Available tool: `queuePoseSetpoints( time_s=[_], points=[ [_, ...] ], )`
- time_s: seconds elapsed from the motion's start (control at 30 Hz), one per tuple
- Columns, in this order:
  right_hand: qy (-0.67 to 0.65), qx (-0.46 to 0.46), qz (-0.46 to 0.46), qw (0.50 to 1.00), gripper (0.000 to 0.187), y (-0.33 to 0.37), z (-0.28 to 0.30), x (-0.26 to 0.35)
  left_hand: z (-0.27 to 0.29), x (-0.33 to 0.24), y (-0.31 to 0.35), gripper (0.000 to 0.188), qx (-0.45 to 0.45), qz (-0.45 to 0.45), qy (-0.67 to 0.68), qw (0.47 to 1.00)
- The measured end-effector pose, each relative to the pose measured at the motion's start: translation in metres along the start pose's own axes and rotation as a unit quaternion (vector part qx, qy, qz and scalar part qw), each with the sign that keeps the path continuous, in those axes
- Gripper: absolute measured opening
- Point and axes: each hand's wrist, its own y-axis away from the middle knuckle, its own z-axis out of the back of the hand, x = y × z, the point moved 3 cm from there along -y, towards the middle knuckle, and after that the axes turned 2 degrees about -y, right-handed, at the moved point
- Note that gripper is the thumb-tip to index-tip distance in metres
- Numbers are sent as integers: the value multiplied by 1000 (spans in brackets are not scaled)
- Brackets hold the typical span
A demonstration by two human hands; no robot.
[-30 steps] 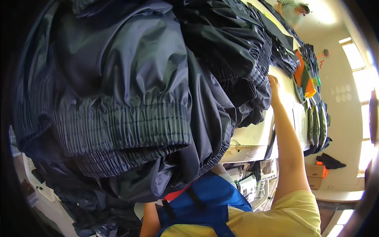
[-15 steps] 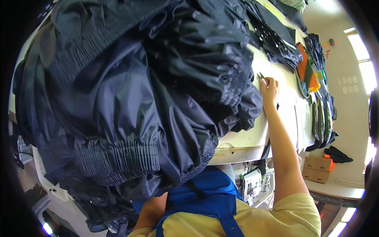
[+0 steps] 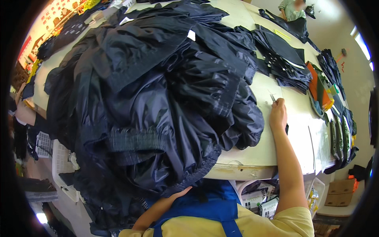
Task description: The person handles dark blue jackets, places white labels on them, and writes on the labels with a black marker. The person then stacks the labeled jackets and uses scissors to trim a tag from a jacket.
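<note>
A large heap of dark, shiny garments (image 3: 158, 106) with gathered elastic edges fills the middle of the table and hangs over its near edge. My right hand (image 3: 279, 112) rests on the pale tabletop just right of the heap. It is closed round a small pair of thread snips (image 3: 272, 96), whose thin pointed blades stick out past the fingers. At the heap's near lower edge, my left hand (image 3: 178, 194) touches the dark cloth. Most of its fingers are hidden by the cloth, so its grip cannot be made out.
Stacked dark pieces (image 3: 282, 59) lie at the far right, beside an orange piece (image 3: 318, 87). A person (image 3: 294, 12) is at the far side. White baskets (image 3: 63, 170) stand below the table at left, and packaged goods (image 3: 262, 199) sit under its near edge.
The view has shifted, showing more of the table's far side. My left hand has come into sight below the heap. The snips remain in my right hand.
</note>
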Motion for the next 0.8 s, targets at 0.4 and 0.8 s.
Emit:
queuePoseSetpoints(
  time_s=[0.4,0.8],
  points=[
    [-188,-53,96,976,17,-22,10,-33,129,31,126,54,101,-91,-262,955],
    [-135,-29,543,828,44,60,96,311,304,-262,215,80,-602,-516,-209,573]
  ],
)
